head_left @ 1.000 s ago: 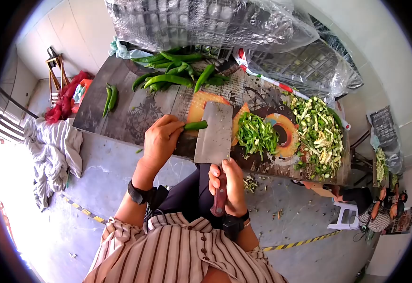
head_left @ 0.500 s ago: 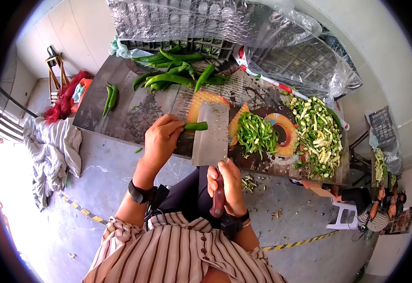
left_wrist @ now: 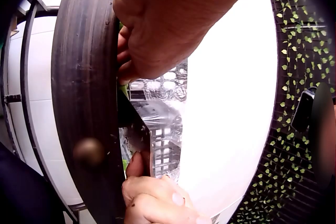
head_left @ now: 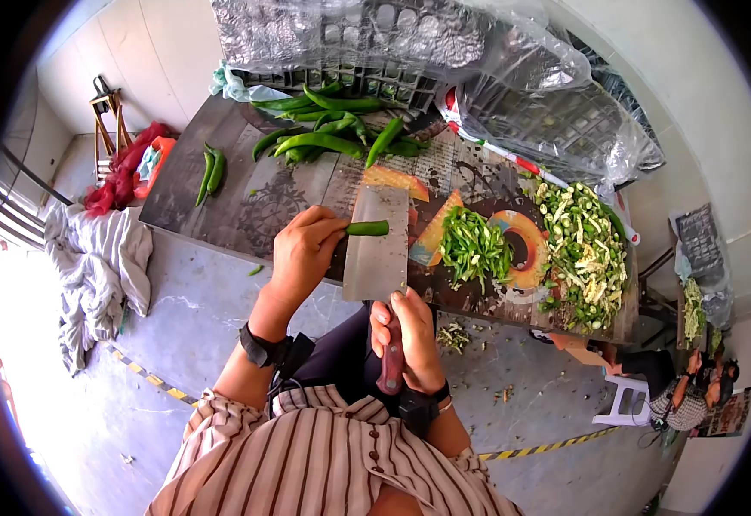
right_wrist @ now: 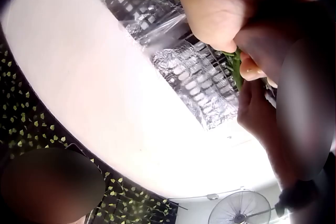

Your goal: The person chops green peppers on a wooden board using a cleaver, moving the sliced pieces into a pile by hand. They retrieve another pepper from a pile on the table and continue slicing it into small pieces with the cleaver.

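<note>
Nearest me, the person's right hand point(head_left: 414, 340) has its fingers curled round the handle of a cleaver point(head_left: 375, 268), the broad blade reaching out over the tabletop's point(head_left: 188, 205) near edge. Just to the left and a little farther in, the left hand point(head_left: 302, 248) pinches the left end of a green pepper point(head_left: 369, 228) between thumb and bent fingers. The pepper points right and crosses above the blade as I look down; whether the two touch, I can't tell.

To the right of the blade lies a small mound of strips point(head_left: 474, 248), and beyond it, at the tabletop's right end, a much larger heap point(head_left: 584, 254) of chopped pieces. Two loose peppers point(head_left: 212, 175) lie well off to the left. At the far side, more whole peppers point(head_left: 320, 142) sit piled in front of a plastic-wrapped crate point(head_left: 350, 34).

I'd take the step in hand to be cutting up this one pepper, with plenty still whole. The next stroke, to my mind, calls for a firm left pinch, the edge lined up on the pepper, and those fingertips kept well clear of it.
</note>
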`<state>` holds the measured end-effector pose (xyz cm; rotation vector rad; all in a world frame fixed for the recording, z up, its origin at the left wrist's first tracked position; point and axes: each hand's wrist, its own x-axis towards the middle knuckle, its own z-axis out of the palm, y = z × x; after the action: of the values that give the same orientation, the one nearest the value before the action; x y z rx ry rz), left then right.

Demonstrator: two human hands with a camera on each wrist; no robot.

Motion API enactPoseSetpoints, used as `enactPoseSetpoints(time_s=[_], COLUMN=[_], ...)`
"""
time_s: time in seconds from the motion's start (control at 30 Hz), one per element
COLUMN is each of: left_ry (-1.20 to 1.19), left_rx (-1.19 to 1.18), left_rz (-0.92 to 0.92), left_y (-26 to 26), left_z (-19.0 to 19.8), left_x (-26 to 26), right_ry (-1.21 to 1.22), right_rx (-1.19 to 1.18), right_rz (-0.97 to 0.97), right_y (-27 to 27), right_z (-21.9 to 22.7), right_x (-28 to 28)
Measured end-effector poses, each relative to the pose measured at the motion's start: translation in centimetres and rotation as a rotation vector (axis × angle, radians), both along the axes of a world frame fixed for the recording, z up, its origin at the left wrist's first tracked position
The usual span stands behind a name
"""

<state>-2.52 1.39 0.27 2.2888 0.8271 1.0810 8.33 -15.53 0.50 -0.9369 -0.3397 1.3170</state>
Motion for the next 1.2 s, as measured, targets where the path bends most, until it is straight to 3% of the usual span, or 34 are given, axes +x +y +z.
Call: enactPoseSetpoints(time_s=[0.23, 0.3, 1.2], left_ry=[-0.031, 0.015, 0.037], left_rx=[-0.028, 0.030, 0.033], left_rz=[0.011, 0.090, 0.036], left_y=[-0.1, 0.3, 1.4], left_z=[0.4, 0.4, 0.3], left_x=[-0.4, -0.9, -0.9], right_ry=[-0.079, -0.090, -0.229], right_rx=[-0.010, -0.011, -0.042], right_rz=[0.013, 0.006, 0.053], right_y=[0.0, 0.1, 1.3], right_z=[-0.2, -0.3, -0.5], right_x=[0.2, 0.3, -0.6])
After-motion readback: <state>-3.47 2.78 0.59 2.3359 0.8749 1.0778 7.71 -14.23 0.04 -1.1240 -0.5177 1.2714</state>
